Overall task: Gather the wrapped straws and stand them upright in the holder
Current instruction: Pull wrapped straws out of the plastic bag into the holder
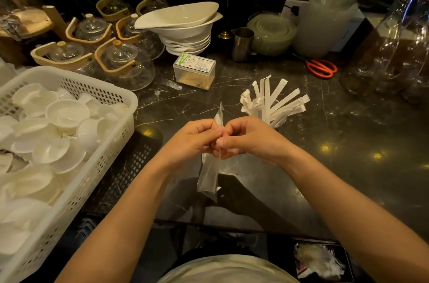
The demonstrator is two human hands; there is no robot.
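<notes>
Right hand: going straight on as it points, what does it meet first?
The right hand points leftward: first the clear plastic sleeve it pinches, then probably the left hand directly behind.

Your right hand [250, 141] covers the lower ends of the wrapped straws [276, 101] and the holder behind it; its curled fingers, with those of your left hand [192, 141], hide the middle of the clear bag [209, 177] they pinch, so you cannot tell its contents; the white basket [92, 166] runs off the left edge; the label on the small box [195, 71] is too small to read.
</notes>
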